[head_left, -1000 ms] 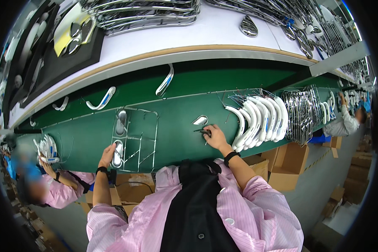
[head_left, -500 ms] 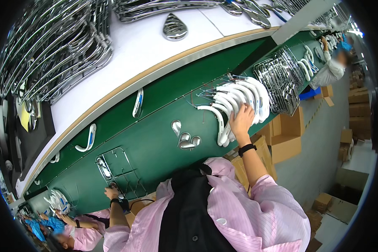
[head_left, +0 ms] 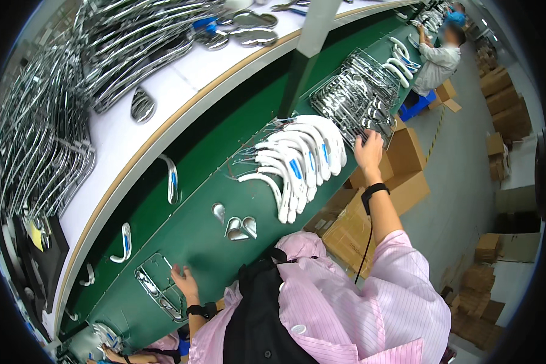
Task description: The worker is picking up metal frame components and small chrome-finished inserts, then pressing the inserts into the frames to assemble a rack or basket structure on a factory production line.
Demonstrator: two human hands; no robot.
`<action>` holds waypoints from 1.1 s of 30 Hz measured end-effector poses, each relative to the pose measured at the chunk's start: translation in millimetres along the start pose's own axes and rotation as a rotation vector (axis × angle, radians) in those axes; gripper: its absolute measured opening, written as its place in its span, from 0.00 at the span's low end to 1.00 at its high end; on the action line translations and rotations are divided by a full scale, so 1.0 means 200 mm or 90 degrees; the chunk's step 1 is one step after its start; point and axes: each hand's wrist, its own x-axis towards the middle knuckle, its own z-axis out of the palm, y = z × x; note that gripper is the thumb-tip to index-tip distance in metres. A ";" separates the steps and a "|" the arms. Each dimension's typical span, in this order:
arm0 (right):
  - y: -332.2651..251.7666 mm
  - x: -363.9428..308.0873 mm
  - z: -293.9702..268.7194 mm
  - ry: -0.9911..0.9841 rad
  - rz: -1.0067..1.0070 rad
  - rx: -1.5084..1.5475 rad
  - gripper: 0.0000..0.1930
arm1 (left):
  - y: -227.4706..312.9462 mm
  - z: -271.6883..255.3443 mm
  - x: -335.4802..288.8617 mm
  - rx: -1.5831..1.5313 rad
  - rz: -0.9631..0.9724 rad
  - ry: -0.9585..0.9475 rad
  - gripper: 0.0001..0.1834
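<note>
My right hand (head_left: 370,150) reaches to the near edge of a stack of chrome wire frames (head_left: 353,91), thumb and fingers apart; whether it touches a frame is hard to tell. My left hand (head_left: 185,283) is open, fingers spread, just right of a single wire frame (head_left: 155,262) lying on the green surface with shiny oval metal pieces in it. Between the hands lie a pile of white curved tubes (head_left: 297,161) with blue marks and thin wires, and a few teardrop-shaped chrome pieces (head_left: 241,228).
A white shelf (head_left: 182,76) above the green work surface (head_left: 209,182) bears heaps of bent chrome rods (head_left: 36,133). A grey post (head_left: 309,48) stands ahead. Cardboard boxes (head_left: 406,158) sit at right. One co-worker (head_left: 440,60) works far right; another person's arm (head_left: 141,358) shows lower left.
My right hand has gone from the white curved tubes to the wire frame stack. My left hand has come off the single wire frame and opened. The view has turned rightward.
</note>
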 end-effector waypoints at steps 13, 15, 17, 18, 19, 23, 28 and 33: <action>0.52 0.40 0.12 -0.262 -0.096 0.081 0.40 | 0.64 0.72 1.06 0.245 0.187 -0.055 0.35; 0.54 0.43 0.19 -0.238 -0.153 0.093 0.45 | 0.63 0.81 1.11 0.274 0.137 -0.122 0.28; 0.55 0.46 0.20 -0.242 -0.143 0.102 0.44 | 0.82 0.87 1.04 0.294 0.096 -0.090 0.24; 0.61 0.47 0.23 -0.228 -0.160 0.081 0.44 | 0.87 0.90 1.02 0.307 0.092 -0.091 0.22; 0.58 0.48 0.20 -0.262 -0.124 0.106 0.43 | 0.97 0.90 0.97 0.315 0.079 -0.086 0.22; 0.72 0.56 0.28 -0.285 -0.149 0.145 0.40 | 0.98 0.92 0.92 0.221 0.093 -0.013 0.19; 0.77 0.68 0.37 -0.331 -0.107 0.185 0.42 | 1.02 0.66 0.48 0.122 0.149 0.015 0.15; 0.61 0.74 0.32 -0.337 -0.109 0.138 0.41 | 1.17 0.58 -0.09 0.090 0.095 -0.144 0.16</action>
